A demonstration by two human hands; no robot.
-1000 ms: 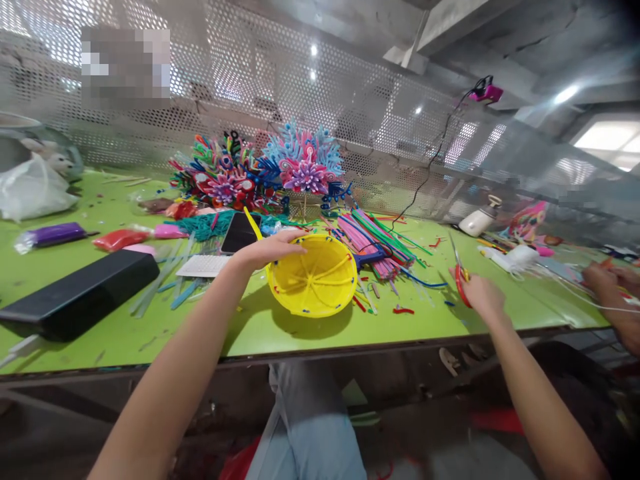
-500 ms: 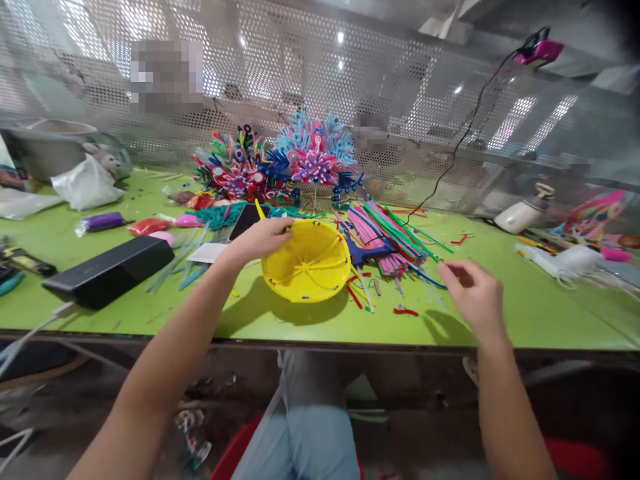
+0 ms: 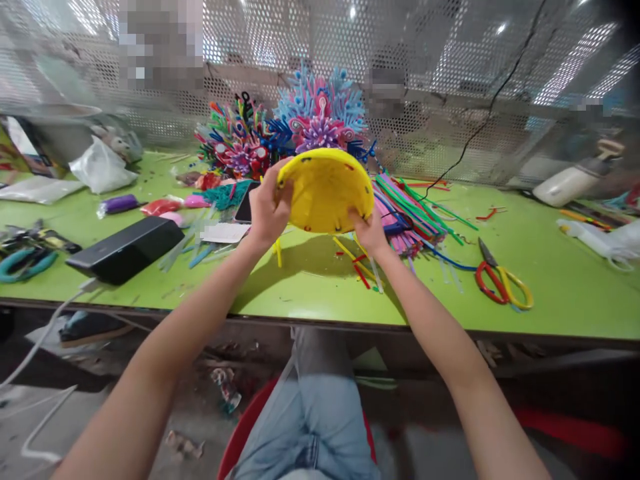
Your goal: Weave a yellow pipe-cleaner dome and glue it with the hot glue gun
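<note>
A round, shallow yellow bowl (image 3: 327, 190) with small dark and red marks along its rim is lifted above the table, tilted so its hollow inside faces me. My left hand (image 3: 270, 207) grips the left rim, thumb towards the inside. On the lower right rim my right hand (image 3: 369, 227) is closed, fingertips reaching over the edge. Yellow strips (image 3: 278, 253) show below the bowl's left side. Red-and-yellow-handled scissors (image 3: 503, 277) lie to the right, blades partly apart. Behind my right hand is a bundle of coloured pipe cleaners (image 3: 425, 213).
Colourful pipe-cleaner flower pieces (image 3: 323, 120) stand at the back before a perforated metal screen (image 3: 425, 60). A black box with a cable (image 3: 125, 247) and pliers (image 3: 30, 260) are at left. A white glue gun (image 3: 600, 240) lies right. Short scraps dot the green table (image 3: 310, 287).
The bowl has risen off the table and tipped towards me. My right hand has moved left onto its rim. Scissors now show about where that hand was.
</note>
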